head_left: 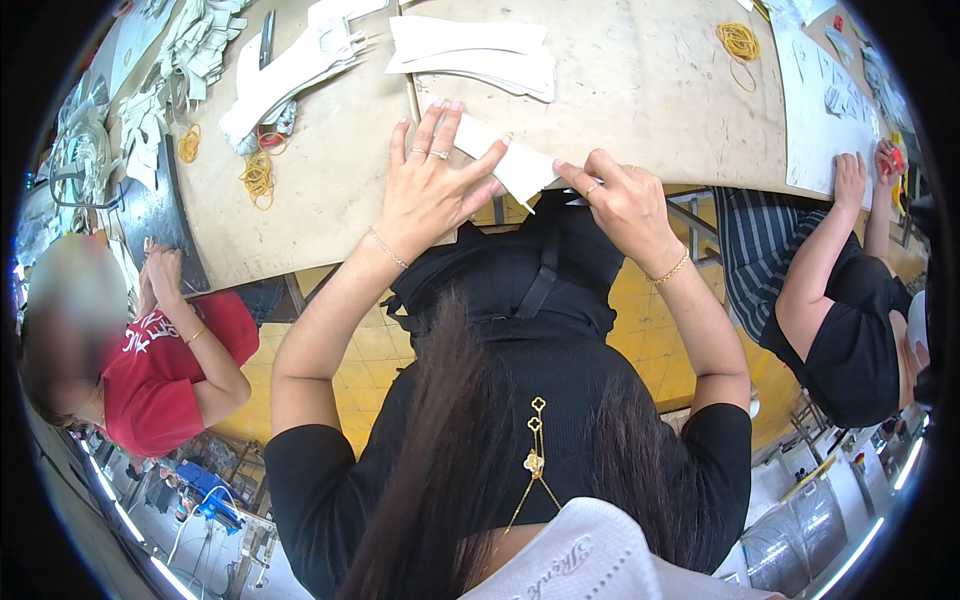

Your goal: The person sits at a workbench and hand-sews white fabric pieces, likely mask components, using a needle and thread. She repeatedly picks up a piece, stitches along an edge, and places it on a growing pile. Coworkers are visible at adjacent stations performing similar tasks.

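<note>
A white, flat, cloth-like piece (pixel 512 168) lies at the table's near edge, one pointed corner hanging over it. My left hand (pixel 425 180) rests on its left part with fingers spread, the thumb and index finger pointing right across it. At the piece's right end is my right hand (pixel 630 205), fingers curled and the index fingertip touching the edge. Beneath those fingers something small and greyish shows; whether it is a tool cannot be made out. Just beyond my hands lies a stack of similar white pieces (pixel 475 55).
More white pieces (pixel 290 85) lie at the left, near yellow rubber bands (pixel 257 180). Another bundle of rubber bands (pixel 738 42) sits far right. A person in red (pixel 180 370) works at the left, another in black (pixel 835 320) at the right. The table (pixel 660 100) has a seam.
</note>
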A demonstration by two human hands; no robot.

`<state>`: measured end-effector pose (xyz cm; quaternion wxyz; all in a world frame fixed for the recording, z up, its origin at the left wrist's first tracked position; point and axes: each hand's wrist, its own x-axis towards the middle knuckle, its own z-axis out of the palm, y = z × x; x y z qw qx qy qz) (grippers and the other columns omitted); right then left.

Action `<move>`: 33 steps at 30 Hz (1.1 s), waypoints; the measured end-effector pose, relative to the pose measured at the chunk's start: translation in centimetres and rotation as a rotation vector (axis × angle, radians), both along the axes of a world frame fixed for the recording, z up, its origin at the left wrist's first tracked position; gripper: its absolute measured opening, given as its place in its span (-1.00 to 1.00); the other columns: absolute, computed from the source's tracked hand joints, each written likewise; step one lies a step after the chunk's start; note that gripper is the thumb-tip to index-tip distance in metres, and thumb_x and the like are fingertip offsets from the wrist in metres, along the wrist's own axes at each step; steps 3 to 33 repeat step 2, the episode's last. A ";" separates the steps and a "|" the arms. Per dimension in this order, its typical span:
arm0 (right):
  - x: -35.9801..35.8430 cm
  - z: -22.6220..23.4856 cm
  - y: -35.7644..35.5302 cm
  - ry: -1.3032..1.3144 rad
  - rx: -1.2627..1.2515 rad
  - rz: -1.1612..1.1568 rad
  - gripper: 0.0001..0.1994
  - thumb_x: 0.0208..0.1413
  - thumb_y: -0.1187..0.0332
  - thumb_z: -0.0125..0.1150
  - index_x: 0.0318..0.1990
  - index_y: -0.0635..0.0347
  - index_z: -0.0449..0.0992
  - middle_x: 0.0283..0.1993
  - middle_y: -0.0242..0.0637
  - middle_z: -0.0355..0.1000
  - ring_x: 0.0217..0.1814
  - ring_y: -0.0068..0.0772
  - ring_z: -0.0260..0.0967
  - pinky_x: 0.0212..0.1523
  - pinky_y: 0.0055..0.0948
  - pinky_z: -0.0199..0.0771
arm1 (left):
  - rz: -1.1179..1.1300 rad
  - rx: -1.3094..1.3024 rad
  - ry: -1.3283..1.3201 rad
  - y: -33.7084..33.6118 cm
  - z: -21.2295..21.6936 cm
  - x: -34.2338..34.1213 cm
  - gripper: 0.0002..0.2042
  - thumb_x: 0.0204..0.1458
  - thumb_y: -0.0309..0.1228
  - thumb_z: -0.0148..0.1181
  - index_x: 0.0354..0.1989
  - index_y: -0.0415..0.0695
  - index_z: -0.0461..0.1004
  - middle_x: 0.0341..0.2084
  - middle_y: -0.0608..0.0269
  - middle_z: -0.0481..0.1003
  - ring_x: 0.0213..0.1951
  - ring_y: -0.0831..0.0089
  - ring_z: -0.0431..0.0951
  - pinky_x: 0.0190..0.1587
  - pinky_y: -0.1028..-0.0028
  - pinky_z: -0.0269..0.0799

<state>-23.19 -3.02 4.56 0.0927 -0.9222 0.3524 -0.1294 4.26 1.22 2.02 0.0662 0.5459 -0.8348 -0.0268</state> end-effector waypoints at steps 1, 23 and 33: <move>0.0 0.0 0.0 0.000 0.000 0.001 -0.67 0.05 0.43 0.23 0.00 -0.02 0.62 -0.36 -0.39 0.30 -0.44 -0.49 0.48 -0.46 -0.44 0.49 | 0.005 -0.001 -0.025 0.0 -0.1 0.0 -0.50 0.16 0.13 0.13 0.30 0.50 0.37 0.39 -0.11 0.14 0.43 0.01 0.08 0.35 -0.14 -0.05; 0.0 0.0 0.1 0.007 0.014 -0.004 -0.67 0.05 0.45 0.22 0.01 -0.03 0.62 -0.33 -0.39 0.31 -0.39 -0.50 0.49 -0.45 -0.44 0.50 | 0.010 -0.002 -0.044 0.0 -0.2 -0.1 -0.50 0.17 0.13 0.13 0.31 0.50 0.36 0.40 -0.11 0.13 0.44 0.02 0.07 0.36 -0.14 -0.04; 0.0 0.0 0.1 0.007 0.014 -0.004 -0.67 0.05 0.45 0.22 0.01 -0.03 0.62 -0.33 -0.39 0.31 -0.39 -0.50 0.49 -0.45 -0.44 0.50 | 0.010 -0.002 -0.044 0.0 -0.2 -0.1 -0.50 0.17 0.13 0.13 0.31 0.50 0.36 0.40 -0.11 0.13 0.44 0.02 0.07 0.36 -0.14 -0.04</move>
